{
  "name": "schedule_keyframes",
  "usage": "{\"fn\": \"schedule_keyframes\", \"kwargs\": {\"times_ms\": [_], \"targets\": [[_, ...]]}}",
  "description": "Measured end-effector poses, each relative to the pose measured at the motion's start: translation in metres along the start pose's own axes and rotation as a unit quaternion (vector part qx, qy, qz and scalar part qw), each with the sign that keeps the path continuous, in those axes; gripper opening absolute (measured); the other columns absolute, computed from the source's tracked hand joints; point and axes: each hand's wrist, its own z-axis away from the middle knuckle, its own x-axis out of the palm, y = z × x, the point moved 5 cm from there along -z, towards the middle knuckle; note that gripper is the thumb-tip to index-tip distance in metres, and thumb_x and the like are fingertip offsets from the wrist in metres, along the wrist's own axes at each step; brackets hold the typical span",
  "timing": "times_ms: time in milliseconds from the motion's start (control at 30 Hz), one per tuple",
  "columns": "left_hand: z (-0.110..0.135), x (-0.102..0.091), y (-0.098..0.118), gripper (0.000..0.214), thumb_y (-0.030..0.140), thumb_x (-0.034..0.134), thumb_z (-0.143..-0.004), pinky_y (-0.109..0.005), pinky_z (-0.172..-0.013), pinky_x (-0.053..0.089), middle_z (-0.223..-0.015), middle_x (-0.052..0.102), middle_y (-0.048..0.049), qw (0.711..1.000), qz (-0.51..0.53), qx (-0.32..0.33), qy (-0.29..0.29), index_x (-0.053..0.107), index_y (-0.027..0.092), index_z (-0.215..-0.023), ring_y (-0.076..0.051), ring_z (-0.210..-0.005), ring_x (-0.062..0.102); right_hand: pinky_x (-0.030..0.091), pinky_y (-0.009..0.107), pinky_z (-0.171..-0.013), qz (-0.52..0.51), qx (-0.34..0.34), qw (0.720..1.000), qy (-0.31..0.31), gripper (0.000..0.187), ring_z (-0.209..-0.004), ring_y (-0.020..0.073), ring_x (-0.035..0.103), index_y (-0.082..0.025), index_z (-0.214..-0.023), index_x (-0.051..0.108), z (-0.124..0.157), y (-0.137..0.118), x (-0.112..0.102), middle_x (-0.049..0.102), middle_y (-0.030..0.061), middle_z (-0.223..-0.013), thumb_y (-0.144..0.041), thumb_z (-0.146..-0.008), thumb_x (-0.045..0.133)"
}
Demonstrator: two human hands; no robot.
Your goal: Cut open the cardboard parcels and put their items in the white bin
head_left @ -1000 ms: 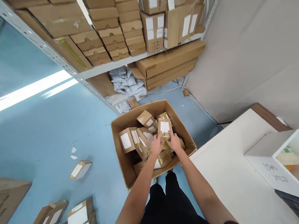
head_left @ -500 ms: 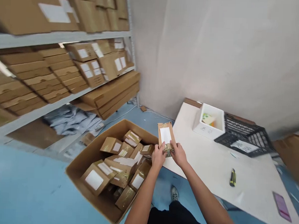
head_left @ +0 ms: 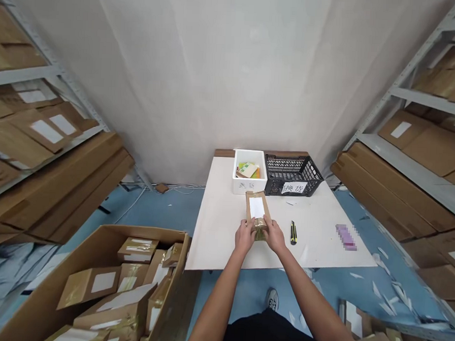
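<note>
A small brown cardboard parcel [head_left: 257,208] with a white label and glossy tape is held in both hands above the white table [head_left: 220,226]. My left hand [head_left: 245,236] grips its near left end and my right hand [head_left: 274,235] grips its near right end, fingers closed on it. A black and yellow utility knife [head_left: 293,232] lies on the table just right of my right hand. The large open carton [head_left: 103,281] full of similar parcels stands on the floor at lower left.
A white foam box [head_left: 249,174] and a black plastic crate [head_left: 293,174] stand at the table's far edge. A pink item [head_left: 346,237] lies on the table at right. Shelves of cartons line both sides. Paper scraps litter the blue floor [head_left: 388,296].
The parcel has been lifted out of the big carton and carried over the table, still in both hands. My view has swung from the carton to the table.
</note>
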Motion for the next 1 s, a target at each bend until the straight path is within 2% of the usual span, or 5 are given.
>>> {"fn": "schedule_keyframes", "kwargs": {"times_ms": [267,467,567,700,1000], "targets": [[-0.023,0.108,0.046,0.037,0.026,0.052,-0.098,-0.037,-0.1,0.052,-0.122,0.072,-0.0096,0.975,-0.072,-0.017,-0.208,0.07,0.028,-0.131,-0.026,-0.119,0.067,0.04,0.038,-0.114,-0.031,0.055,0.98,-0.189,0.079,-0.141,0.0279,0.051,-0.024,-0.157,0.049,-0.023,0.155,0.04,0.047,0.0158,-0.157,-0.004,-0.081,0.059],[-0.09,0.094,0.063,0.058,0.028,0.059,-0.095,-0.037,-0.116,0.041,-0.162,0.046,-0.0128,0.979,-0.124,-0.017,-0.159,0.052,0.023,-0.152,-0.027,-0.151,0.04,0.031,0.048,-0.121,-0.071,0.015,0.975,-0.209,0.083,-0.155,0.032,0.031,-0.026,-0.163,0.038,-0.033,0.191,0.019,0.028,0.0153,-0.171,-0.014,-0.086,0.065],[-0.122,0.101,0.055,0.099,0.04,0.078,-0.079,-0.046,-0.121,0.036,-0.175,0.02,-0.0119,0.948,-0.165,0.022,-0.27,0.029,0.025,-0.164,-0.035,-0.162,0.01,0.029,0.049,-0.123,-0.09,0.032,0.979,-0.178,0.08,-0.156,0.0314,0.027,-0.024,-0.163,0.037,-0.038,0.214,0.001,0.026,0.0151,-0.172,-0.016,-0.088,0.064],[-0.14,0.117,0.032,0.11,0.053,0.072,-0.079,-0.051,-0.118,0.038,-0.177,0.002,-0.0061,0.915,-0.177,0.017,-0.361,0.011,0.032,-0.168,-0.04,-0.161,0.009,0.034,0.043,-0.12,-0.096,0.105,0.979,-0.148,0.074,-0.152,0.0282,0.035,-0.024,-0.16,0.043,-0.034,0.264,-0.009,0.037,0.0144,-0.167,-0.015,-0.089,0.063],[-0.136,0.128,0.027,0.106,0.056,0.066,-0.085,-0.055,-0.114,0.041,-0.177,-0.008,-0.0045,0.909,-0.185,-0.027,-0.373,0.003,0.037,-0.168,-0.042,-0.16,0.014,0.05,0.032,-0.097,-0.122,0.296,0.926,-0.202,0.044,-0.122,0.0256,0.066,-0.016,-0.137,0.062,-0.033,0.309,0.042,0.071,0.0151,-0.129,-0.037,-0.098,0.059]]}}
